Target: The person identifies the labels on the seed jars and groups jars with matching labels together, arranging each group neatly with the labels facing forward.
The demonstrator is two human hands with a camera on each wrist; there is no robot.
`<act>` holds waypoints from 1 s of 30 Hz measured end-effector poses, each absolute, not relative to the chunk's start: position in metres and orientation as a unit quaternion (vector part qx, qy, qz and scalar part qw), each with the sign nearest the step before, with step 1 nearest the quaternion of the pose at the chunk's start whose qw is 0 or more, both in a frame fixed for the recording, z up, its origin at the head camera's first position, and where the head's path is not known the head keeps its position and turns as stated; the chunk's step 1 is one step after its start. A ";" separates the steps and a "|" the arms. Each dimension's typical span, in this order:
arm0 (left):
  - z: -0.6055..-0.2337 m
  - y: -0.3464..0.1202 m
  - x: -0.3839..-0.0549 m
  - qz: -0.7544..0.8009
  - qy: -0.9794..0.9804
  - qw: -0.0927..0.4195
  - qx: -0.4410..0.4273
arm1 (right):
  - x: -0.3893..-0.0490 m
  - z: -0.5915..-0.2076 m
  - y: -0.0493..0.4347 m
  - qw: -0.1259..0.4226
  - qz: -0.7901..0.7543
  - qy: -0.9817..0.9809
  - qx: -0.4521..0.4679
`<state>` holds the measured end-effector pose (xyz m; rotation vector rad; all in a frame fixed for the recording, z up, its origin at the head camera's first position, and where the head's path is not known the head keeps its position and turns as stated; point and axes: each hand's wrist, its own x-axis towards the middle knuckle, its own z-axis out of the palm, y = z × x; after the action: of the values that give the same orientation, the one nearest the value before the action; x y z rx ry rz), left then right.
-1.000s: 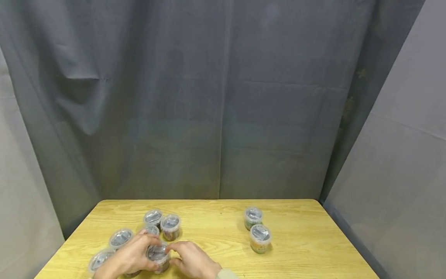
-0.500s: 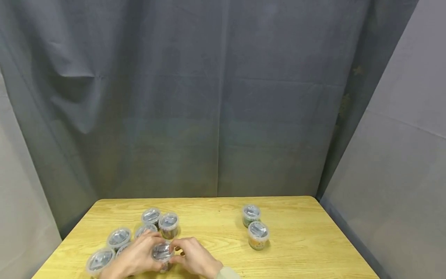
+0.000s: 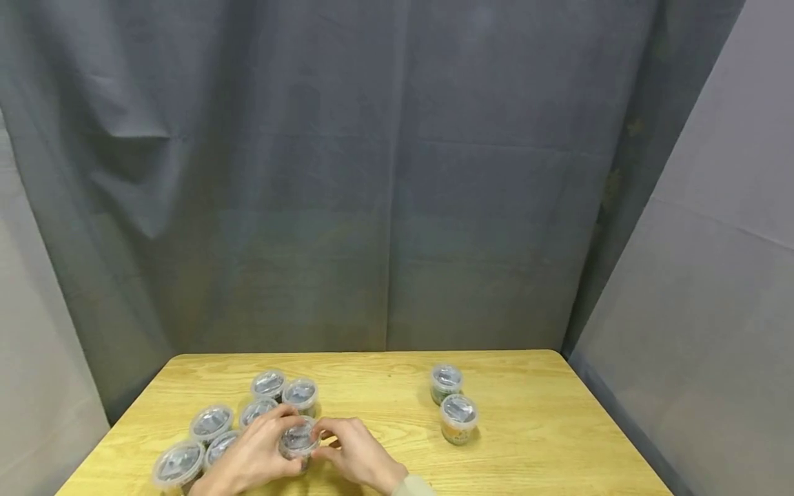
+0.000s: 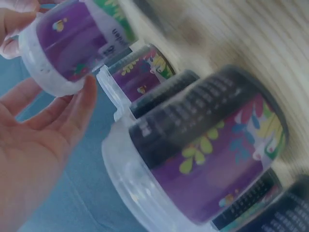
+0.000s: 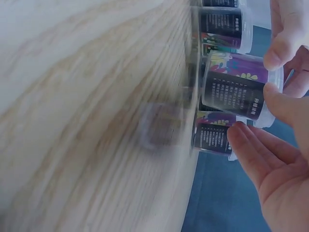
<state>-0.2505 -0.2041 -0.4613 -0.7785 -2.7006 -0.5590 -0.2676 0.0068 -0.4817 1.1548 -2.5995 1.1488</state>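
Observation:
Between both hands is a small round plastic tub (image 3: 299, 438) with a clear lid. Its label is purple and black with printed leaves and lettering, as the right wrist view shows on this tub (image 5: 236, 87). My left hand (image 3: 263, 448) grips the lid rim from the left, thumb in front and fingers behind. From the right, my right hand (image 3: 360, 451) pinches the same rim. In the left wrist view, fingertips of the left hand (image 4: 43, 125) touch the white rim of the held tub (image 4: 77, 43). Part of the tub's body is hidden behind the hands.
Similar lidded tubs stand close by: one (image 3: 300, 394) just behind the held one, another (image 3: 211, 421) farther left, and one (image 3: 178, 463) at the front left. Two more, including an orange-labelled tub (image 3: 459, 419), stand at right on the wooden table (image 3: 558, 441). Grey curtains (image 3: 397, 179) hang behind.
Both hands have moved slightly right and away from the person together with the held tub. The tub at the left, earlier hidden by the left hand, now shows more. Other tubs keep their places.

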 end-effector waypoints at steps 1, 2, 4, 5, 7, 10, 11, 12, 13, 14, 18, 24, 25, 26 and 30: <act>-0.462 -0.202 -0.251 -0.199 -0.932 0.143 -0.267 | -0.268 -0.482 0.009 0.033 0.380 -0.845 0.375; -0.462 -0.200 -0.251 -0.205 -0.931 0.147 -0.264 | -0.269 -0.482 0.010 0.034 0.385 -0.843 0.375; -0.463 -0.195 -0.252 -0.216 -0.930 0.160 -0.253 | -0.270 -0.482 0.014 0.044 0.391 -0.838 0.378; -0.463 -0.192 -0.253 -0.219 -0.929 0.168 -0.247 | -0.271 -0.482 0.016 0.051 0.393 -0.836 0.379; -0.463 -0.187 -0.253 -0.226 -0.929 0.182 -0.230 | -0.272 -0.481 0.019 0.063 0.402 -0.830 0.381; -0.463 -0.180 -0.253 -0.242 -0.927 0.200 -0.205 | -0.272 -0.480 0.023 0.081 0.408 -0.826 0.379; -0.463 -0.177 -0.253 -0.251 -0.926 0.203 -0.198 | -0.272 -0.479 0.025 0.087 0.410 -0.825 0.379; -0.463 -0.175 -0.253 -0.260 -0.924 0.206 -0.190 | -0.272 -0.479 0.026 0.091 0.414 -0.823 0.378; -0.463 -0.172 -0.252 -0.272 -0.922 0.207 -0.182 | -0.272 -0.479 0.027 0.099 0.415 -0.821 0.379; -0.463 -0.170 -0.252 -0.282 -0.920 0.207 -0.176 | -0.271 -0.479 0.029 0.105 0.417 -0.819 0.380; -0.463 -0.161 -0.251 -0.320 -0.913 0.203 -0.153 | -0.270 -0.477 0.035 0.117 0.436 -0.806 0.382; -0.466 -0.153 -0.250 -0.357 -0.899 0.208 -0.148 | -0.270 -0.477 0.043 0.114 0.449 -0.799 0.384; -0.467 -0.153 -0.250 -0.359 -0.897 0.212 -0.149 | -0.269 -0.477 0.045 0.111 0.452 -0.797 0.385; -0.468 -0.152 -0.249 -0.363 -0.895 0.213 -0.149 | -0.269 -0.477 0.046 0.111 0.455 -0.795 0.385; -0.467 -0.150 -0.251 -0.386 -0.884 0.218 -0.149 | -0.270 -0.474 0.049 0.114 0.464 -0.790 0.385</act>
<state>-0.2508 -0.1499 -0.4672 -0.4114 -2.4469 -1.0691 -0.2701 0.0494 -0.4739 1.1288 -2.3162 1.3601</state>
